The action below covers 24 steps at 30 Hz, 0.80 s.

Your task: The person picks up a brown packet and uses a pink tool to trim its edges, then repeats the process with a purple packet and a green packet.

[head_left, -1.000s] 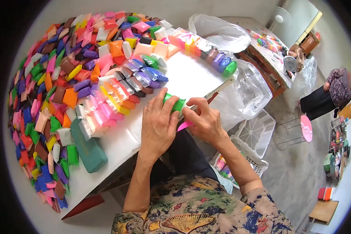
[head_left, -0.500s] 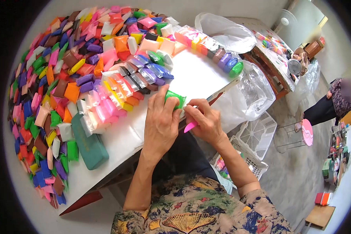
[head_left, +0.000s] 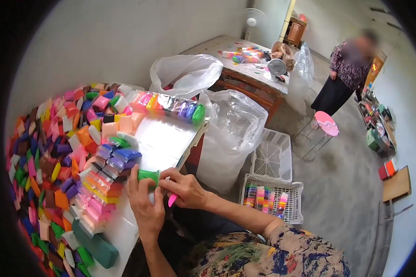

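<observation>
My left hand [head_left: 145, 205] grips a green clay-like packet [head_left: 149, 176] at the table's near edge. My right hand [head_left: 186, 189] pinches at the packet's right end, and a small pink plastic tool [head_left: 172, 199] sticks out below its fingers. Just left of my left hand lie rows of wrapped packets [head_left: 104, 180] sorted by colour. Beyond them spreads a large heap of loose coloured packets [head_left: 60, 152]. A clear-wrapped row of coloured pieces [head_left: 168, 106], green at its right end, rests at the back of the white board [head_left: 164, 136].
A dark green case [head_left: 97, 244] lies at the table's front. Plastic bags [head_left: 231, 138] stand right of the table. White baskets [head_left: 293, 207] on the floor hold packed rows. Further off are a pink stool [head_left: 326, 123], a second table [head_left: 208, 46] and a standing person [head_left: 349, 69].
The view has swung up and to the right, showing more of the room and the basket of packed rows. Both hands stay on the green packet, the pink tool still in my right hand.
</observation>
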Available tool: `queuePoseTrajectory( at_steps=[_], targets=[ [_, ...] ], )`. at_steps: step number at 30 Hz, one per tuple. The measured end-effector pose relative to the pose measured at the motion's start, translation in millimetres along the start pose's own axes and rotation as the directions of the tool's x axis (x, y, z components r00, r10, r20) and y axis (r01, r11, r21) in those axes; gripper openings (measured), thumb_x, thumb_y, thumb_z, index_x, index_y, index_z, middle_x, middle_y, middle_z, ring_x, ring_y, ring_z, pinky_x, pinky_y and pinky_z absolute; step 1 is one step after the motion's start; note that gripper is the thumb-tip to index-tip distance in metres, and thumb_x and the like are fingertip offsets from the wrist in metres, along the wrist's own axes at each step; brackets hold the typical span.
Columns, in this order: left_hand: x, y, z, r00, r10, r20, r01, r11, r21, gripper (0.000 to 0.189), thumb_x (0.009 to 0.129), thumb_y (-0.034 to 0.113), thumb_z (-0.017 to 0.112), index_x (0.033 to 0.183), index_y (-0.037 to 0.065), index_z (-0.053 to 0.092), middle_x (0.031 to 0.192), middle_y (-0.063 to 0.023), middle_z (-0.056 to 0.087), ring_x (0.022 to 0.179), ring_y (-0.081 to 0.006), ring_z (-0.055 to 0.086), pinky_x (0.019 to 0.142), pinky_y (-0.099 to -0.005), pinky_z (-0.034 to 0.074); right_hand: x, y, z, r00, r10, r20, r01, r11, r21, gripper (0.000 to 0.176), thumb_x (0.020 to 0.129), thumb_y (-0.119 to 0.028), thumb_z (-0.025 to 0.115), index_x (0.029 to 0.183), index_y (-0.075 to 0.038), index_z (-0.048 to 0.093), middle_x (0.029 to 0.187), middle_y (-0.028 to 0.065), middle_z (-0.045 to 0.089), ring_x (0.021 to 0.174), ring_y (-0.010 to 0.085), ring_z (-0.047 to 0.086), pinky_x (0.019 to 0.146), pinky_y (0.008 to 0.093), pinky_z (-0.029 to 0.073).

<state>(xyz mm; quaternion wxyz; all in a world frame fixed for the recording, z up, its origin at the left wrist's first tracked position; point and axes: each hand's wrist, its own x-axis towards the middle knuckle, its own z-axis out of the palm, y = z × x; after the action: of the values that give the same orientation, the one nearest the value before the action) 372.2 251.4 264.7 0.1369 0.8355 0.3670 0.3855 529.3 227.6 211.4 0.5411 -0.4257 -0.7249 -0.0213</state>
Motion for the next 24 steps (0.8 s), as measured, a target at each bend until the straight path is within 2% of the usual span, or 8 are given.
queuePoseTrajectory(
  at_steps=[1,4,5,10,14,17,20,24],
  targets=[
    [0.6,1.7,0.5,1.000,-0.008,-0.017,0.008,1.000,-0.013,0.014,0.084,0.005,0.061,0.096,0.001,0.055,0.147,-0.0215,0.045,0.129,-0.0425,0.045,0.110,-0.0504,0.030,-1.5,0.7,-1.4,1.000,-0.008,0.004,0.008,1.000,0.000,0.034,0.073,0.003,0.068,0.107,-0.002,0.063,0.104,0.0111,0.061,0.071,0.0261,0.068,0.057,0.0353,0.056],
    [-0.7,2.6,1.2,0.999,-0.036,-0.007,0.036,0.999,-0.040,0.015,0.083,0.005,0.062,0.095,0.001,0.055,0.147,-0.0216,0.045,0.130,-0.0424,0.044,0.111,-0.0507,0.030,-3.5,1.0,0.6,1.000,0.003,-0.006,-0.003,1.000,0.023,0.036,0.072,0.005,0.066,0.107,-0.002,0.063,0.104,0.0114,0.062,0.074,0.0267,0.068,0.060,0.0348,0.057],
    [-1.5,-0.2,3.4,1.000,0.001,-0.023,0.000,1.000,0.012,0.015,0.082,0.004,0.062,0.095,0.001,0.055,0.147,-0.0221,0.044,0.130,-0.0430,0.043,0.110,-0.0509,0.031,-2.8,0.7,1.5,1.000,0.005,-0.003,-0.005,1.000,-0.004,0.035,0.073,0.006,0.064,0.107,-0.002,0.063,0.105,0.0122,0.062,0.076,0.0276,0.069,0.062,0.0340,0.057],
    [-2.6,-1.5,6.4,0.999,-0.014,-0.039,0.015,1.000,0.017,0.017,0.080,0.003,0.063,0.095,-0.001,0.055,0.145,-0.0247,0.045,0.129,-0.0470,0.042,0.110,-0.0552,0.030,-5.4,-0.7,8.1,0.999,0.036,-0.040,-0.033,0.997,0.070,0.035,0.077,0.005,0.062,0.112,-0.002,0.062,0.105,0.0129,0.062,0.077,0.0276,0.070,0.063,0.0346,0.058],
    [-1.9,-4.5,12.8,0.998,0.008,-0.061,-0.006,1.000,0.030,0.016,0.080,0.003,0.060,0.094,-0.001,0.054,0.144,-0.0267,0.045,0.129,-0.0473,0.043,0.111,-0.0566,0.028,-4.6,-3.4,7.0,0.998,0.044,-0.054,-0.043,0.999,0.029,0.040,0.079,0.001,0.062,0.118,-0.002,0.062,0.106,0.0127,0.061,0.077,0.0290,0.068,0.063,0.0343,0.057],
    [-4.4,-6.6,11.5,0.999,0.008,-0.049,-0.005,0.998,0.065,0.014,0.081,0.003,0.058,0.093,-0.001,0.053,0.145,-0.0275,0.045,0.129,-0.0464,0.045,0.111,-0.0572,0.028,-8.8,-6.7,12.9,0.993,0.074,-0.095,-0.070,0.996,0.050,0.037,0.081,0.000,0.063,0.117,-0.001,0.061,0.106,0.0137,0.062,0.077,0.0312,0.068,0.063,0.0355,0.057],
    [-5.4,-10.1,12.0,0.999,0.016,-0.043,-0.011,0.994,0.107,0.014,0.083,0.004,0.059,0.094,-0.002,0.053,0.147,-0.0240,0.044,0.132,-0.0431,0.042,0.113,-0.0536,0.028,-7.6,-8.3,10.8,0.990,0.076,-0.119,-0.069,0.996,0.059,0.035,0.082,-0.001,0.064,0.116,-0.001,0.059,0.105,0.0152,0.063,0.078,0.0334,0.068,0.064,0.0366,0.057],
    [-4.1,-6.3,11.3,0.999,0.018,-0.049,-0.013,0.993,0.119,0.014,0.082,0.005,0.059,0.092,-0.002,0.053,0.147,-0.0238,0.045,0.133,-0.0437,0.042,0.113,-0.0535,0.028,-9.7,-7.5,11.9,0.990,0.085,-0.115,-0.075,0.993,0.091,0.034,0.082,-0.002,0.064,0.115,-0.001,0.055,0.103,0.0176,0.064,0.083,0.0372,0.068,0.065,0.0397,0.056]
  ],
)
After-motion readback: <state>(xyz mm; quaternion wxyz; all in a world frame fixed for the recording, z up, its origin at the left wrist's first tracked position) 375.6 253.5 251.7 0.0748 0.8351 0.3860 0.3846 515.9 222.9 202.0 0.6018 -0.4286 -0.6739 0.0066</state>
